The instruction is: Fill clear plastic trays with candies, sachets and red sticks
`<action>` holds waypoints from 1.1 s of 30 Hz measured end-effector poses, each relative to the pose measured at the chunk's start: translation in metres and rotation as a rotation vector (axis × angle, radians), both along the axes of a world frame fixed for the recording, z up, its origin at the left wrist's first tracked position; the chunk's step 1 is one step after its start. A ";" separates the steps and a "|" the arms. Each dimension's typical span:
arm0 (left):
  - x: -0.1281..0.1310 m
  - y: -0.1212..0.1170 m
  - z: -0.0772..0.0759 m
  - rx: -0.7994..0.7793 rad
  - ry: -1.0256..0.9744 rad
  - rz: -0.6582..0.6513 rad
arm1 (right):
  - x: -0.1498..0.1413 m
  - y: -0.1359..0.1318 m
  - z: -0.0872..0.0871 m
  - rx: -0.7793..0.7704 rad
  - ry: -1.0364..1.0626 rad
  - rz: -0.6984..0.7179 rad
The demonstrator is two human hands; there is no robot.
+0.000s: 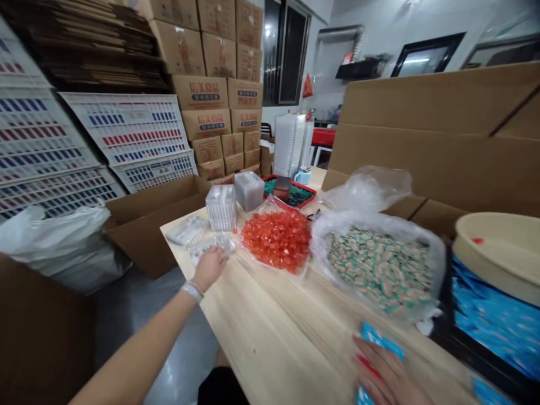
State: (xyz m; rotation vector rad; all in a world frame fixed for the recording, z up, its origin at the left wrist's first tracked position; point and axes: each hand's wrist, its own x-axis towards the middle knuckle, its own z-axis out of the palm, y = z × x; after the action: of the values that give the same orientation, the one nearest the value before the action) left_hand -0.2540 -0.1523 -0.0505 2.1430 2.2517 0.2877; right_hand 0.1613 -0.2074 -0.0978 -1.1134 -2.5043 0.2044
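Note:
My left hand (210,268) reaches out to a clear plastic tray (215,244) near the table's left edge; its fingers curl onto the tray's near rim. My right hand (386,376) is at the bottom right, fingers closed on several blue-wrapped candies (379,339), blurred by motion. A bag of red candies (278,239) lies in the middle of the wooden table (287,332). A larger clear bag of green and white candies (379,267) sits to its right.
Stacks of clear trays (221,207) and another clear tray (187,230) stand at the far left of the table. A black bin of blue candies (493,320) holds a beige basin (498,250). Open cardboard boxes (156,216) and a white bag (59,239) stand left.

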 end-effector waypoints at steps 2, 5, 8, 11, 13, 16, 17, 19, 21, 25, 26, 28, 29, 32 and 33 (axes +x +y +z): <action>-0.037 -0.002 -0.011 -0.064 0.021 0.085 | -0.049 0.022 0.011 -0.112 0.007 0.054; -0.046 -0.015 -0.027 -0.135 0.026 0.111 | -0.128 0.046 0.027 -0.219 0.002 0.166; -0.039 -0.025 -0.030 -0.165 0.009 0.079 | -0.200 0.058 0.039 -0.253 0.001 0.272; -0.051 -0.027 -0.026 -0.108 -0.003 0.024 | -0.254 0.069 0.043 -0.247 -0.011 0.331; -0.069 -0.023 -0.026 -0.105 -0.027 -0.002 | -0.283 0.079 0.041 -0.203 -0.026 0.341; -0.092 -0.016 -0.036 -0.151 -0.096 -0.039 | -0.316 0.102 0.030 -0.100 -0.109 0.387; -0.097 -0.015 -0.040 -0.147 -0.116 -0.052 | -0.324 0.110 0.025 -0.071 -0.160 0.420; -0.102 -0.014 -0.047 -0.117 -0.144 -0.068 | -0.337 0.125 0.018 -0.037 -0.274 0.486; -0.104 -0.015 -0.050 -0.096 -0.166 -0.084 | -0.345 0.139 0.015 -0.027 -0.356 0.533; -0.104 -0.015 -0.050 -0.089 -0.203 -0.088 | -0.357 0.173 0.022 0.056 -0.385 0.339; -0.104 -0.015 -0.049 -0.094 -0.209 -0.085 | -0.361 0.183 0.024 0.081 -0.383 0.259; -0.105 -0.014 -0.050 -0.101 -0.211 -0.084 | -0.371 0.201 0.024 0.101 -0.385 0.148; -0.106 -0.013 -0.051 -0.101 -0.211 -0.084 | -0.377 0.209 0.022 0.099 -0.393 0.122; -0.107 -0.011 -0.056 -0.099 -0.209 -0.086 | -0.397 0.222 0.011 0.083 -0.422 0.057; -0.108 -0.010 -0.057 -0.100 -0.207 -0.086 | -0.403 0.223 0.008 0.079 -0.427 0.036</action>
State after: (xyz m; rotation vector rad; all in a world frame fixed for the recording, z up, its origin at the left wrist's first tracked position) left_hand -0.3618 -0.1624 -0.1075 2.0484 2.0137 0.3675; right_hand -0.2417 0.0152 -0.0896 -1.1818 -2.8739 -0.1382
